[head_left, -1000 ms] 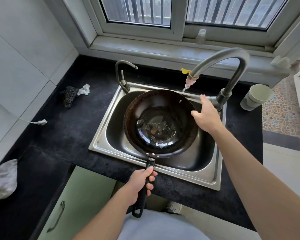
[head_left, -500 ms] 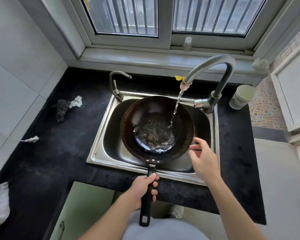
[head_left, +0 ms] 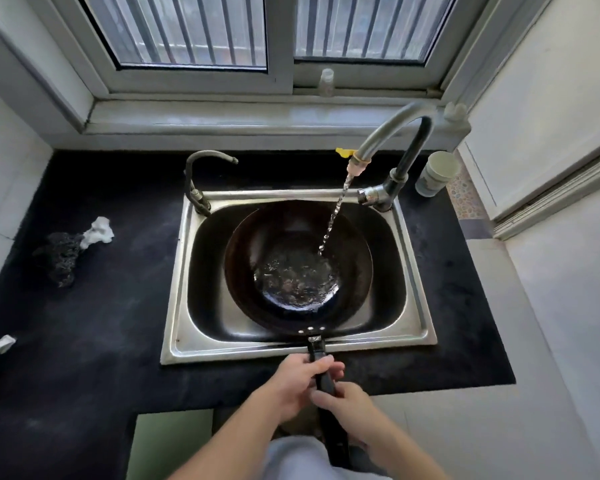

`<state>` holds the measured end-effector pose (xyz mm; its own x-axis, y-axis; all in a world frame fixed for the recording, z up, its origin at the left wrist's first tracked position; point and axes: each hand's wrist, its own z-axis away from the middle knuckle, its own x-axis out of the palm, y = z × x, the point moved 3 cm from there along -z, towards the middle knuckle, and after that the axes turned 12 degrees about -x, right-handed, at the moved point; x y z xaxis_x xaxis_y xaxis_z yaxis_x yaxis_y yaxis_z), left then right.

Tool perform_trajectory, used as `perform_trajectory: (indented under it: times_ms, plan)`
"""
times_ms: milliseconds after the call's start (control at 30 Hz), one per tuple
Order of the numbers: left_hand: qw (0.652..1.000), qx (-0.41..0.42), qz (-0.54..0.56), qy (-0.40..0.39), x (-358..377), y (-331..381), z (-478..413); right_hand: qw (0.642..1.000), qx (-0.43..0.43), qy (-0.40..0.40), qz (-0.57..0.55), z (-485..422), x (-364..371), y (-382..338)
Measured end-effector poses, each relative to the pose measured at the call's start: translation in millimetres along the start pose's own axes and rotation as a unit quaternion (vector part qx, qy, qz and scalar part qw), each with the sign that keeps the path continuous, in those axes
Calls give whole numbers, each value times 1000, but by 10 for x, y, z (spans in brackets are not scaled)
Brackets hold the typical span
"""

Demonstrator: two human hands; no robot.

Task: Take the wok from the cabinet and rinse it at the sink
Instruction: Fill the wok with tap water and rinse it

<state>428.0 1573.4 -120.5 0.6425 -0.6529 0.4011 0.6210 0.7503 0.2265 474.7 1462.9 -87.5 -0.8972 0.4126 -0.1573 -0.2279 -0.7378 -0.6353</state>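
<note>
The dark round wok (head_left: pixel 257 251) sits inside the steel sink (head_left: pixel 416 303), its long black handle pointing toward me over the front rim. Water streams from the tall curved tap (head_left: pixel 395 129) into the wok's right side and pools in the bottom. My left hand (head_left: pixel 295 382) grips the handle just past the sink's edge. My right hand (head_left: pixel 347 407) closes on the same handle directly behind the left one.
A smaller second tap (head_left: pixel 198 181) stands at the sink's back left. A black scrubber (head_left: pixel 61 258) and white scrap lie on the dark counter at left. A pale cup (head_left: pixel 437 173) stands right of the tap. A small bottle (head_left: pixel 326 81) stands on the window sill.
Water started running after my right hand left the tap lever. That hand came back and took the wok handle behind my left hand. The wok has lowered into the sink.
</note>
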Motion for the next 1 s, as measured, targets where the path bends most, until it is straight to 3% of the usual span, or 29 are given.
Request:
perform_trajectory:
  times_ms: [67,133,300,667,1000]
  plan:
    - [1000,-2,-13,-2,-18,0,-7,990,14,18,-137,16,124,-80]
    - [1000,-2,-22,-12,-35,-2,-7,984,7,69,-165,19,206,-92]
    - [999,-2,-9,-32,-40,29,8,981,-54,188,0,-28,250,-1]
    - [996,32,73,-40,139,-19,125,962,-121,239,59,101,139,-38]
    - [980,84,175,-43,271,149,306,956,-184,203,106,136,21,-268]
